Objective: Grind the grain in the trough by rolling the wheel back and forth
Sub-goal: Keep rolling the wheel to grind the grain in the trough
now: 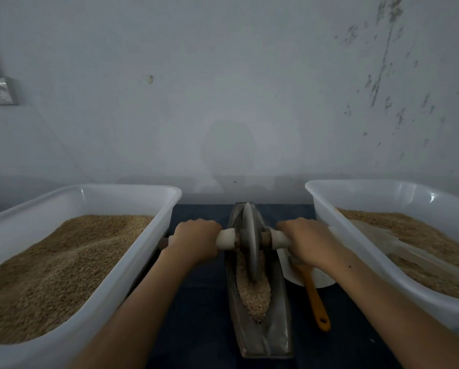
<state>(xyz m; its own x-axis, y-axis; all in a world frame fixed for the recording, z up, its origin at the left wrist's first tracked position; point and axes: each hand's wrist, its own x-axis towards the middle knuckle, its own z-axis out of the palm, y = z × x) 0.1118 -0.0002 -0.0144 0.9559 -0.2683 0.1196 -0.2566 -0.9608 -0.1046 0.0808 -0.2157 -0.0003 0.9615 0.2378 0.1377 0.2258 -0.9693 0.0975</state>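
A long narrow metal trough point(281, 339) lies lengthwise in front of me on a dark cloth. Pale grain point(255, 294) fills its near half. A grey metal wheel point(250, 243) stands upright in the trough, toward its far half, on a pale axle handle point(227, 238) that sticks out to both sides. My left hand point(196, 241) grips the left end of the handle. My right hand point(306, 241) grips the right end. Both arms reach forward on either side of the trough.
A white plastic tub point(153, 235) of brown grain stands at the left, another white tub point(329, 209) with grain and a pale scoop point(382, 241) at the right. A brush with an orange handle point(316, 296) lies on a white plate point(321, 280) beside the trough. A wall rises behind.
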